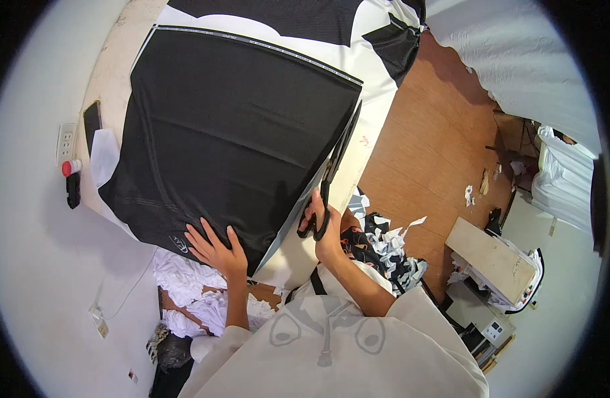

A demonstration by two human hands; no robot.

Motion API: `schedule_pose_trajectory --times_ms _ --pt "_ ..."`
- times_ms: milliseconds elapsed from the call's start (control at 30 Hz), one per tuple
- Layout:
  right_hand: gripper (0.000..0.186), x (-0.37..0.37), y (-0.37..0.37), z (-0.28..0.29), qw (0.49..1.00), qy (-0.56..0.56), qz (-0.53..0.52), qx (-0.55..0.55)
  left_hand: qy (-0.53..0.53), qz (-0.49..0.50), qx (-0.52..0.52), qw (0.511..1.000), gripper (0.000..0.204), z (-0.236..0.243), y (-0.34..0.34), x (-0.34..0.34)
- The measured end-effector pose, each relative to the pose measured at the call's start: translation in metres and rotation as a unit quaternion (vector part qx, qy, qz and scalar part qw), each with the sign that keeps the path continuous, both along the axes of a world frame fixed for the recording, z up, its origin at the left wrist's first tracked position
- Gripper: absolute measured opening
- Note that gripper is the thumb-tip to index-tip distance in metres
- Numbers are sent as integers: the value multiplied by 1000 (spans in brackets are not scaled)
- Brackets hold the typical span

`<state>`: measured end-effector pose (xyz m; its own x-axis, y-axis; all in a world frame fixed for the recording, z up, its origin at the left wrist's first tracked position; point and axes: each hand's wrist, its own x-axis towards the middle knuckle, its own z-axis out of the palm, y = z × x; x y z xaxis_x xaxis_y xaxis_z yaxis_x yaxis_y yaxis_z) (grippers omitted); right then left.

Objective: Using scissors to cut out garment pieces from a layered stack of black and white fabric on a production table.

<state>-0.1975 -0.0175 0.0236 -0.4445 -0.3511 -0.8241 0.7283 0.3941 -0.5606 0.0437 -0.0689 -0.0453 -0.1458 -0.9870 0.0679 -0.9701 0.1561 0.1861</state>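
A large sheet of black fabric (232, 126) lies spread over the work table (378, 126), with a pale printed strip along its far edge. My left hand (219, 252) rests flat on the near part of this fabric, fingers apart, beside a small light logo. In my right hand (325, 229) is a pair of black-handled scissors (328, 179), its loops around my fingers and thumb. The blades point away from me along the fabric's right edge. Whether they touch the cloth I cannot tell. Grey-white material shows under that edge.
Black and white fabric pieces (384, 43) lie at the table's far end. Fabric scraps (401, 255) are heaped on the floor to the right, and white cloth (182, 275) lies below on the left. A small bench (490, 259) stands right. A dark phone-like object (91, 123) sits at the left edge.
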Motion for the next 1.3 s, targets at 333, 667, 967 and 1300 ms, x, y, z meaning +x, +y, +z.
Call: schedule_pose_trajectory --times_ms 333,667,967,1300 --pt "55 -9 -10 -1 1000 -5 -17 -19 -1 1 1 1000 65 3 0 0" --pt "58 -26 -21 2 1000 -11 -17 -15 -11 -2 2 1000 65 3 0 -1" --pt "59 -35 -27 4 1000 5 -11 -7 -13 -1 8 1000 65 5 0 -3" --pt "59 -54 -28 -7 999 40 11 -11 -22 7 9 1000 65 6 0 -2"
